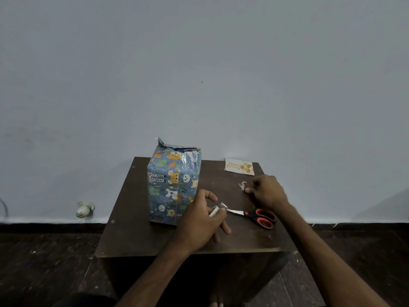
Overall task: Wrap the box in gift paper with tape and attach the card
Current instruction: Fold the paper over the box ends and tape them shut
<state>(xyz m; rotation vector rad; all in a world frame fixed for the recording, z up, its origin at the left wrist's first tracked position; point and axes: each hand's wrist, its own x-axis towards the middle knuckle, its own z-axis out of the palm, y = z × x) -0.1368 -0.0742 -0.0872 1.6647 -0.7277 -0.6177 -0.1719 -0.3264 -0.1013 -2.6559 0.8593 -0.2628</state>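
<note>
Blue animal-print box (172, 185), top ragged, stands at ten o'clock of left fingers (219, 215) gripping tape roll (213, 212); right fingers (250, 189) pinch scrap (242, 186)

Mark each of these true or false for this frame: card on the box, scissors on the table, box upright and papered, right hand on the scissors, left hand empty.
1. The birthday card is stuck to the box. False: the birthday card lies at the far right corner of the table, apart from the box.
2. The scissors lie on the table between the hands. True.
3. The box stands upright in animal-print gift paper. True.
4. The right hand grips the scissors. False: the right hand pinches a whitish scrap.
5. The left hand is empty. False: the left hand holds a small white roll, seemingly tape.
</note>
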